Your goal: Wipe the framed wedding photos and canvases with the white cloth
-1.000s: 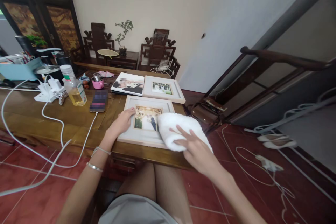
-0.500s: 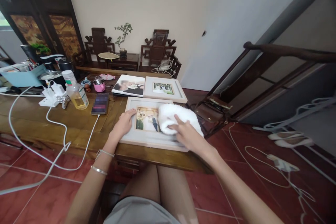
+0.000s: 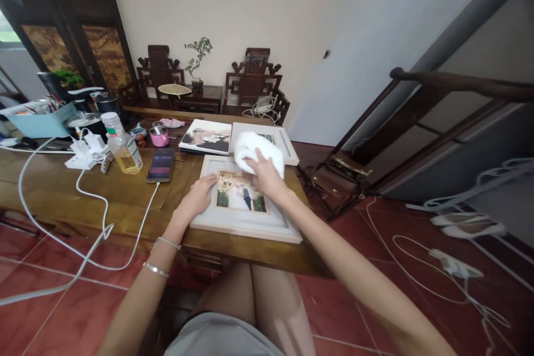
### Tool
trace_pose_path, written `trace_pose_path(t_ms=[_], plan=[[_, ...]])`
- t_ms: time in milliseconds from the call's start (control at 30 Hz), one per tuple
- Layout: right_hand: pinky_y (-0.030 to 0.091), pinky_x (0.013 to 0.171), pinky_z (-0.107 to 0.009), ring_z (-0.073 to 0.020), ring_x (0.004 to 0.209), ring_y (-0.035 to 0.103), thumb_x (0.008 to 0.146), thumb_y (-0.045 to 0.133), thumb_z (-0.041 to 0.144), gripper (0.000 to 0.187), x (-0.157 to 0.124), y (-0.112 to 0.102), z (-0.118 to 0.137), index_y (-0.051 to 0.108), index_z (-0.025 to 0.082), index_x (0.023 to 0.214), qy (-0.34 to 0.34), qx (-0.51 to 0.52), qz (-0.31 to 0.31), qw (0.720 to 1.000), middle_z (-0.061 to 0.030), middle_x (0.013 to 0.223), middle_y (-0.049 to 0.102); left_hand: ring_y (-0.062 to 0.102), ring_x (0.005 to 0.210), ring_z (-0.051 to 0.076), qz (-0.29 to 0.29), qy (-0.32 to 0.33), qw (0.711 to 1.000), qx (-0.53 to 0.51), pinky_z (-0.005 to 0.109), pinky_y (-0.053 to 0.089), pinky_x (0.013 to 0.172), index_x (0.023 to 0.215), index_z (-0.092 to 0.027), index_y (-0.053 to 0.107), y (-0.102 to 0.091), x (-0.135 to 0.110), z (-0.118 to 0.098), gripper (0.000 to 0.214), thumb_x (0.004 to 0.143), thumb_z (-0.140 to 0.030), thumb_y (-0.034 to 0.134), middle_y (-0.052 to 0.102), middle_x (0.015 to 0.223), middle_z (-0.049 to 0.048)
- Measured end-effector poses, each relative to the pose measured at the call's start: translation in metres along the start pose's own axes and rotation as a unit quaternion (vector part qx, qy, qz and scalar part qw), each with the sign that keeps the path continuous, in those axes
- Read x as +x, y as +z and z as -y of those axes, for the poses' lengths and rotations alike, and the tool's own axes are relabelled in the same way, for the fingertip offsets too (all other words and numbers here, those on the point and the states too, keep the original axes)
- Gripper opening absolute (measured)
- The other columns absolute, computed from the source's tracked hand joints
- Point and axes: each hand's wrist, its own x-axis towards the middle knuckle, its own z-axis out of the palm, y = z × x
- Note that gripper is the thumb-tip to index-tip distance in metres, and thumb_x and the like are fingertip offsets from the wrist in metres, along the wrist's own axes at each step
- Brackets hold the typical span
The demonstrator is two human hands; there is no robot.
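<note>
A picture frame (image 3: 250, 228) with a pale border and a small photo in the middle lies flat on the wooden table (image 3: 175, 222) in front of me. On its left side rests my left hand (image 3: 200, 194), fingers stretched out over the border. My right hand (image 3: 267, 178) is closed on a white towel (image 3: 259, 150) at the frame's far edge. The towel covers part of that edge and part of a second picture frame (image 3: 287, 144) behind it. Left of the second frame lies a white-edged photo panel (image 3: 211, 130).
To the left are a phone (image 3: 161, 166) on a charging cable, a bottle of yellowish liquid (image 3: 127, 150), a pink cup (image 3: 158, 136), a power strip (image 3: 83, 158) and a blue box (image 3: 41, 122). A wooden chair with a brown bag (image 3: 336, 181) stands to the right.
My right hand has moved the towel away from me and to the left, from the near frame's right part to its far edge. The photo shows more fully. My left hand stays put.
</note>
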Motion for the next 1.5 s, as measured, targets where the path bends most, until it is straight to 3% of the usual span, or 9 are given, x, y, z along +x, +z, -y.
trace_pose_path(t_ms=[167, 333, 567, 767, 900, 1000, 1267, 1367, 1500], plan=[[0.012, 0.109, -0.062, -0.0264, 0.145, 0.012, 0.081, 0.048, 0.001, 0.053, 0.052, 0.028, 0.036, 0.055, 0.021, 0.130, -0.133, -0.025, 0.076, 0.988, -0.0116, 0.149, 0.040, 0.049, 0.130, 0.023, 0.001, 0.011, 1.000, 0.023, 0.046, 0.036, 0.111, 0.123, -0.019, 0.061, -0.005, 0.002, -0.004, 0.056, 0.076, 0.002, 0.039, 0.057, 0.136, 0.0091], [0.018, 0.105, -0.067, -0.0299, 0.141, 0.026, 0.084, 0.055, 0.011, 0.043, 0.039, 0.024, 0.015, 0.059, 0.025, 0.125, -0.064, -0.027, 0.087, 0.994, -0.0135, 0.135, 0.056, 0.046, 0.132, 0.024, 0.006, 0.005, 1.000, 0.022, 0.046, 0.035, 0.112, 0.124, -0.017, 0.061, -0.006, 0.003, -0.005, 0.055, 0.077, 0.002, 0.038, 0.053, 0.140, 0.0100], [0.031, 0.105, -0.055, -0.0325, 0.136, 0.036, 0.075, 0.038, -0.008, 0.059, -0.024, -0.008, -0.051, 0.059, 0.011, 0.127, 0.051, -0.060, 0.092, 0.993, -0.0199, 0.134, 0.055, 0.046, 0.133, 0.022, -0.007, -0.003, 1.000, 0.015, 0.048, 0.033, 0.113, 0.125, -0.018, 0.060, 0.000, 0.002, 0.002, 0.054, 0.079, -0.001, 0.039, 0.052, 0.141, 0.0094], [0.028, 0.107, -0.055, -0.0365, 0.139, 0.029, 0.066, 0.041, -0.007, 0.059, -0.118, -0.020, 0.005, 0.065, 0.011, 0.118, -0.001, -0.078, 0.122, 0.989, -0.0189, 0.137, 0.052, 0.046, 0.132, 0.021, -0.022, 0.006, 0.999, 0.025, 0.045, 0.033, 0.114, 0.127, -0.017, 0.058, 0.000, 0.002, 0.000, 0.054, 0.079, -0.001, 0.039, 0.053, 0.140, 0.0087], [0.040, 0.099, -0.042, -0.0287, 0.129, 0.046, 0.066, 0.037, -0.005, 0.065, -0.156, -0.042, 0.028, 0.063, 0.019, 0.121, 0.006, 0.010, 0.173, 0.985, -0.0120, 0.119, 0.065, 0.045, 0.133, 0.021, 0.009, -0.012, 0.999, 0.040, 0.043, 0.033, 0.114, 0.128, -0.015, 0.057, -0.005, 0.002, -0.007, 0.054, 0.080, -0.001, 0.038, 0.051, 0.141, 0.0091], [0.044, 0.091, -0.037, -0.0283, 0.121, 0.054, 0.072, 0.038, -0.001, 0.064, -0.136, -0.040, 0.018, 0.059, 0.020, 0.128, 0.051, 0.025, 0.141, 0.988, -0.0118, 0.118, 0.066, 0.043, 0.134, 0.021, 0.021, -0.018, 0.999, 0.043, 0.043, 0.032, 0.115, 0.129, -0.013, 0.056, -0.008, 0.002, -0.010, 0.056, 0.079, 0.000, 0.036, 0.050, 0.142, 0.0103], [0.020, 0.108, -0.057, -0.0340, 0.139, 0.027, 0.077, 0.044, 0.003, 0.053, -0.020, 0.012, -0.014, 0.060, 0.014, 0.126, 0.053, -0.107, 0.024, 0.993, -0.0152, 0.141, 0.050, 0.044, 0.134, 0.021, 0.010, -0.002, 1.000, 0.021, 0.041, 0.032, 0.115, 0.129, -0.012, 0.056, -0.008, 0.002, -0.005, 0.056, 0.078, 0.002, 0.037, 0.051, 0.141, 0.0113], [0.021, 0.106, -0.059, -0.0348, 0.136, 0.031, 0.077, 0.042, 0.003, 0.053, -0.030, 0.011, -0.006, 0.060, 0.013, 0.126, 0.006, -0.107, 0.056, 0.993, -0.0163, 0.139, 0.052, 0.044, 0.134, 0.021, -0.006, 0.000, 1.000, 0.014, 0.041, 0.032, 0.115, 0.128, -0.013, 0.057, -0.006, 0.002, -0.003, 0.055, 0.078, 0.001, 0.038, 0.052, 0.140, 0.0110], [0.027, 0.105, -0.056, -0.0350, 0.132, 0.039, 0.072, 0.041, 0.000, 0.054, -0.085, -0.012, 0.022, 0.063, 0.010, 0.121, -0.052, -0.068, 0.130, 0.988, -0.0194, 0.133, 0.056, 0.042, 0.135, 0.023, -0.001, -0.009, 1.000, 0.016, 0.045, 0.032, 0.114, 0.129, -0.013, 0.056, -0.004, 0.002, -0.002, 0.053, 0.080, -0.001, 0.037, 0.049, 0.142, 0.0126]])
